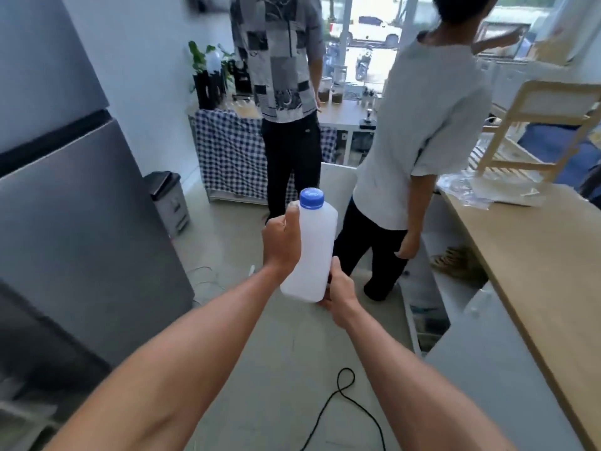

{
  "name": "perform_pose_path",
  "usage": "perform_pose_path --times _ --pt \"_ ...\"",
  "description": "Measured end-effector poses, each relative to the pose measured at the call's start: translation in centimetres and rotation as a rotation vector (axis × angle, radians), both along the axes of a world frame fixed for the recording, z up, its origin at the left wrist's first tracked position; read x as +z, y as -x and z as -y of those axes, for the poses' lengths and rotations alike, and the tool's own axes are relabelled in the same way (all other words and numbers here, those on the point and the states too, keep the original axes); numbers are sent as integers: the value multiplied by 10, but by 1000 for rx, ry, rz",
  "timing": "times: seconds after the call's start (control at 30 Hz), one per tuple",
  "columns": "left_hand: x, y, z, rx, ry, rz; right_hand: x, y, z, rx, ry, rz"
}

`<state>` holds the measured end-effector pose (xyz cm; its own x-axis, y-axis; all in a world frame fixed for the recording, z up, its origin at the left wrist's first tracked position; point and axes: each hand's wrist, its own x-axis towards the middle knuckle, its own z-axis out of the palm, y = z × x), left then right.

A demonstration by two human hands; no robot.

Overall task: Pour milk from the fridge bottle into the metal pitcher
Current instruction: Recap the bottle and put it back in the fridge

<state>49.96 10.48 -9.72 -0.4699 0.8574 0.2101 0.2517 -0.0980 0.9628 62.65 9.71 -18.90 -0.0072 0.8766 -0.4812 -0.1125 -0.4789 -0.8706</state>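
Left hand [282,242], right hand [338,289] gripping

We see our two forearms bare, no sleeves, watch or rings on our left hand [282,239] or right hand [338,289].

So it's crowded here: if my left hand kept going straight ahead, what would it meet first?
Probably the person in black trousers; the left hand grips the milk bottle, though depth is unclear.
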Motion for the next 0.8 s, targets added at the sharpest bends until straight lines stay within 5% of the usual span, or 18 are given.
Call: perform_pose_path --times 0.4,0.8 --pt "19 252 39 461 -16 -63 14 271 -17 408 21 -3" --pt "19 379 101 864 26 58 17 432 6 848 4 2"
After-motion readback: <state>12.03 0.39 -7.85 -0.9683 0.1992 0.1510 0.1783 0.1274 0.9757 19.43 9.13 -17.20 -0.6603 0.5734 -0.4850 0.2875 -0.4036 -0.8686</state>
